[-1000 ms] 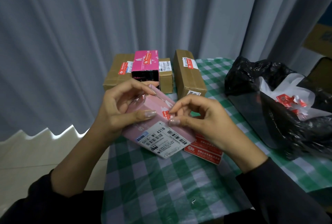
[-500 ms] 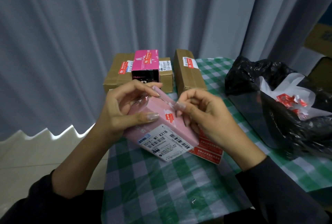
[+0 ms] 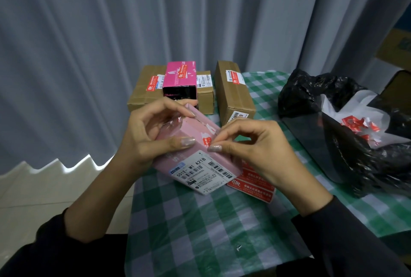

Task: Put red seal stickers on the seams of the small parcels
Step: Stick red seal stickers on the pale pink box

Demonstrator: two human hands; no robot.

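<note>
Holding up the pink parcel (image 3: 193,141), tilted, just above the near middle of the counter (image 3: 200,232). Gripping it in the left hand (image 3: 151,136), with fingers curled over the far end and thumb pressed across the top face. Pinching the red seal sticker (image 3: 207,141) between thumb and forefinger of the right hand (image 3: 258,150), right at the parcel's long edge, with the other fingers loosely curled. Showing a white shipping label (image 3: 200,173) on the parcel's near end. Partly covering a sheet of red stickers (image 3: 255,184) lying flat on the green checked cloth beneath the right hand. Sharing the counter with three brown cardboard boxes (image 3: 233,92) along the far edge, two of them showing red stickers, and with a magenta box (image 3: 180,76) sitting on top at the left. Neighbouring, at the right, a black bag (image 3: 333,154) holding white backing scraps (image 3: 360,118) with red bits. Backing onto a grey curtain (image 3: 111,32).
</note>
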